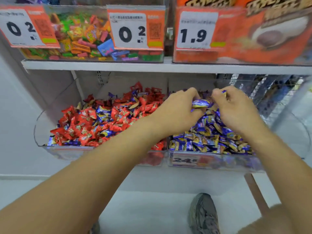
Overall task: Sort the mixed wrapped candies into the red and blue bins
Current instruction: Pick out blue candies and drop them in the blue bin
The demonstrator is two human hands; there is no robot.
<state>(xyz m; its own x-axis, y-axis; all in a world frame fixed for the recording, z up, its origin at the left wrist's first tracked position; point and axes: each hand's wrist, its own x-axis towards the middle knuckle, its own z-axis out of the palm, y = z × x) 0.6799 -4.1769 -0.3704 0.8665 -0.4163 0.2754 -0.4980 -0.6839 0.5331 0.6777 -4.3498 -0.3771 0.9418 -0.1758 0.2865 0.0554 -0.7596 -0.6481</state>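
Note:
Two clear bins stand side by side on the lower shelf. The left bin [38,132] holds mostly red wrapped candies [81,122] with several blue ones [103,114] mixed in. The right bin [219,163] is full of blue wrapped candies [211,132]. Both hands are over the back of the right bin. My left hand [177,112] grips a blue candy [200,103] between thumb and fingers. My right hand [236,108] has curled fingers pinching a small blue candy [224,92] at its fingertips.
A white shelf board [101,65] runs just above the bins, carrying a clear bin of assorted colourful candies [81,39] and an orange snack box [253,34] with price tags. A bin of dark wrapped items [273,88] sits to the right. My shoe [203,215] is on the floor below.

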